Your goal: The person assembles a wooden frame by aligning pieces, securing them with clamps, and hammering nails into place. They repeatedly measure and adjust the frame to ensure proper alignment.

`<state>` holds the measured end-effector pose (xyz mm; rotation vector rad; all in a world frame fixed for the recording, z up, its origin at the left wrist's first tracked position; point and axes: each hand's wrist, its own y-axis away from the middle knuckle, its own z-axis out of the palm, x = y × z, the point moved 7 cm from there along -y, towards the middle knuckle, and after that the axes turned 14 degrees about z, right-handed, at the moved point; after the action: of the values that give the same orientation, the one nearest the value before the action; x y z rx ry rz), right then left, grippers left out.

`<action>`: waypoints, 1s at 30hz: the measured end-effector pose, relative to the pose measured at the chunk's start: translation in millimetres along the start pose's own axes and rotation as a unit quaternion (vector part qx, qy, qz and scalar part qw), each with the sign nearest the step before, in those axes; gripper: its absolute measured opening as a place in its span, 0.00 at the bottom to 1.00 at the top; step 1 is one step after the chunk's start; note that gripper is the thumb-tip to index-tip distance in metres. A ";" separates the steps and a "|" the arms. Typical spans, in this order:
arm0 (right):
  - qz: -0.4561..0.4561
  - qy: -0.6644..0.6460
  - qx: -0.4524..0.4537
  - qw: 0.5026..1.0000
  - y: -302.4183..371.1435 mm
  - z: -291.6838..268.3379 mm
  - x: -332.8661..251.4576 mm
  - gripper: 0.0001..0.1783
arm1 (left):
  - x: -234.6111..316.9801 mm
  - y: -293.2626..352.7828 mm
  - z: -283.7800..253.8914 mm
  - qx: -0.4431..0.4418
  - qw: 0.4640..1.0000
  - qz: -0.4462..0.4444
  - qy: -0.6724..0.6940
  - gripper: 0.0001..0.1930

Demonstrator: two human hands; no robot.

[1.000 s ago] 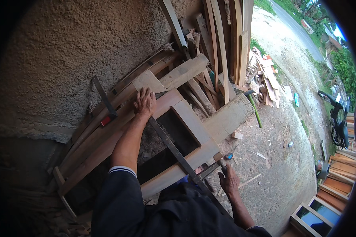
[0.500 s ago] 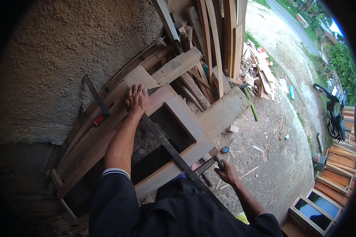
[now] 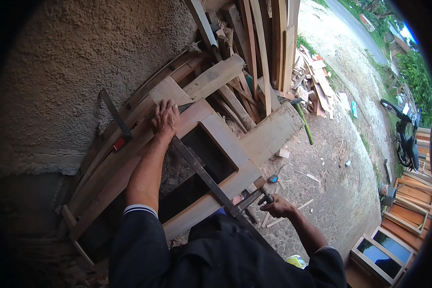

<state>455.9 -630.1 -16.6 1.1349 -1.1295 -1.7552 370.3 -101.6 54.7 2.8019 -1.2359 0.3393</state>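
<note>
Frame: wooden frame, pale, w/ rectangular opening, lying tilted on a stack of curved boards at picture centre, long side running 7 to 1 o'clock.
Clamp: long dark bar clamp laid across frame, from left hand down to 5 o'clock edge; handle end sticks out past frame's lower rail.
Left hand: left hand flat on frame's top corner at 11 o'clock of opening, fingers spread & released, pressing on wood by clamp's upper end, grasping nothing.
Right hand: right hand at 5 o'clock of frame, fingers curled, clenched round clamp handle.
Second clamp: short bar w/ red part on curved boards, 9 o'clock of left hand.
Log: thick beam just beside frame at 2 o'clock.
Beyond: planks upright against rough wall at 12; offcuts on paved ground at 2; motorbike at 3; glazed window frames at 4.
</note>
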 end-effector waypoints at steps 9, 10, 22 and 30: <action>-0.063 0.269 0.497 0.823 19.7 5.8 -10.3 0.15 | 0.1 -1.1 -1.0 -0.009 1.000 -0.009 -0.023 0.27; -0.055 0.211 0.373 0.902 8.9 0.2 -8.7 0.12 | -2.8 -1.2 1.2 -0.004 1.000 -0.011 -0.021 0.26; -0.170 0.225 0.512 0.811 35.2 13.2 -5.4 0.25 | -9.7 -5.1 13.4 0.007 1.000 0.017 -0.024 0.28; -0.052 0.058 0.090 0.993 -1.4 -2.3 3.2 0.03 | -12.7 -5.5 15.6 0.007 0.999 0.024 -0.032 0.27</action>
<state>456.9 -633.1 -19.4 1.4072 -1.1945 -1.6667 368.8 -90.9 36.8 2.8190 -1.3216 0.2652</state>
